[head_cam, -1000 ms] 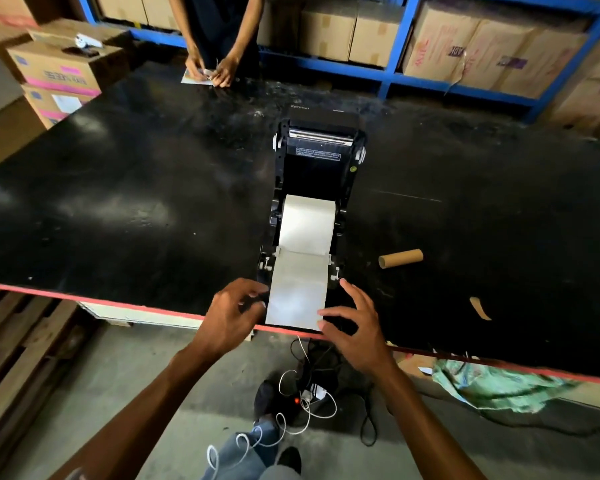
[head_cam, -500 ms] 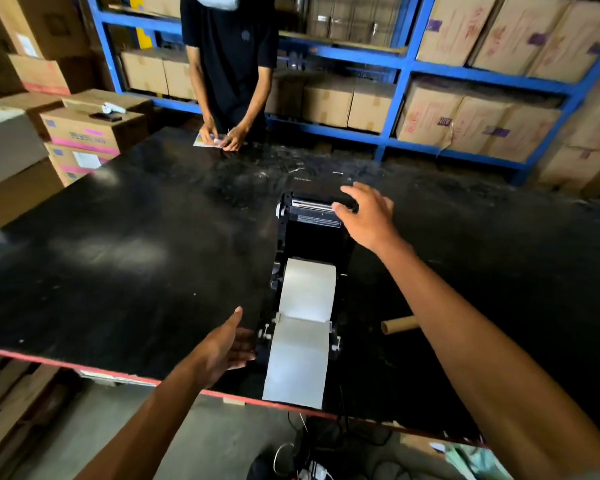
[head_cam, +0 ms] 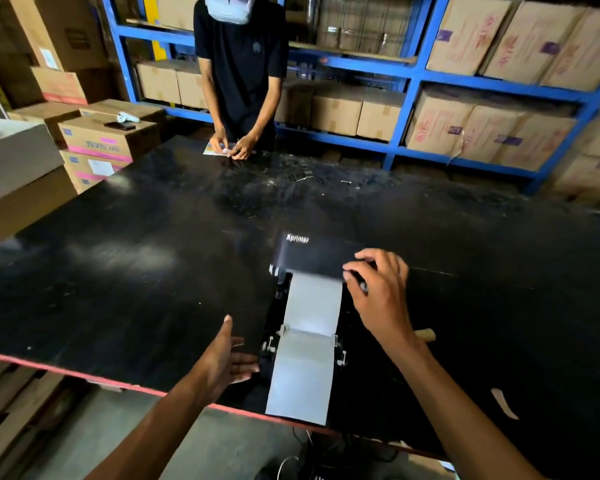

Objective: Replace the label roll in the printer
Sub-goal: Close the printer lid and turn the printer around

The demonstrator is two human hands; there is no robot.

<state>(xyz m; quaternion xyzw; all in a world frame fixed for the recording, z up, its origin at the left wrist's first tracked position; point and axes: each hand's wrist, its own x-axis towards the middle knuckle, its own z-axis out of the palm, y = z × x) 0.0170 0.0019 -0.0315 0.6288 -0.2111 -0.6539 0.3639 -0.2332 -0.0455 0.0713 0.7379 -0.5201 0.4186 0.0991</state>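
A black label printer (head_cam: 274,344) sits at the near edge of the black table (head_cam: 118,278). Its lid (head_cam: 312,254), marked Xprinter, is tilted partway down over the white label roll (head_cam: 314,303). A strip of white label paper (head_cam: 300,379) runs out of the front and over the table edge. My right hand (head_cam: 378,292) grips the lid's front right corner. My left hand (head_cam: 227,362) rests flat and open against the printer's left side, holding nothing.
An empty cardboard core (head_cam: 425,334) lies right of the printer, mostly hidden by my right arm. A paper scrap (head_cam: 504,403) lies further right. A person (head_cam: 239,77) stands at the far edge handling paper. Boxes fill the blue shelving (head_cam: 409,98) behind.
My right hand pulled the printer lid from upright down toward the roll. The camera view tilted up and closer. My left hand stayed at the printer's left side.
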